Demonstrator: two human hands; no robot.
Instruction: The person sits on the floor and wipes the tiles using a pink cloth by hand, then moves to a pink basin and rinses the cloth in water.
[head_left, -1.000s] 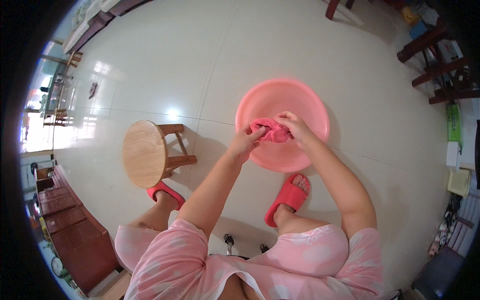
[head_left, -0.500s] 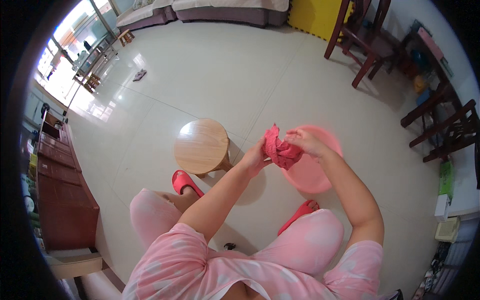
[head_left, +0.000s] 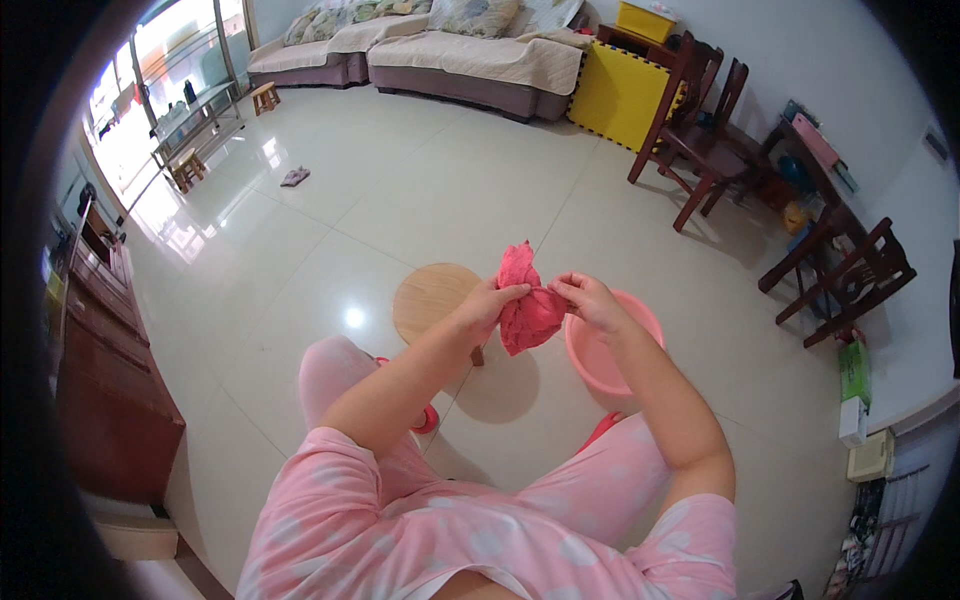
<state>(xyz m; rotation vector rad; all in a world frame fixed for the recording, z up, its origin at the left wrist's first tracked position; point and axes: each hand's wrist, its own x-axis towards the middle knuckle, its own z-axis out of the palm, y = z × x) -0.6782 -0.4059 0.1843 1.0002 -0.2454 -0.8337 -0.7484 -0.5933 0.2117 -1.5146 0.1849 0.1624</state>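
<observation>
A crumpled red cloth (head_left: 525, 300) hangs in the air between both hands, above the floor. My left hand (head_left: 492, 305) grips its left side and my right hand (head_left: 590, 298) pinches its right side. Just below and to the right stands a pink plastic basin (head_left: 640, 320) on the tiled floor. A round wooden stool (head_left: 430, 298) stands directly behind my left hand. My legs in pink spotted clothing fill the lower part of the view.
Dark wooden chairs (head_left: 700, 130) and a table stand at the right. A sofa (head_left: 450, 60) and a yellow box (head_left: 615, 95) line the far wall. A brown cabinet (head_left: 105, 370) runs along the left. A red slipper (head_left: 428, 415) shows by my left leg.
Both hands lifted the red cloth out of the pink basin and raised it in front of me; the view rose from the floor toward the room.
</observation>
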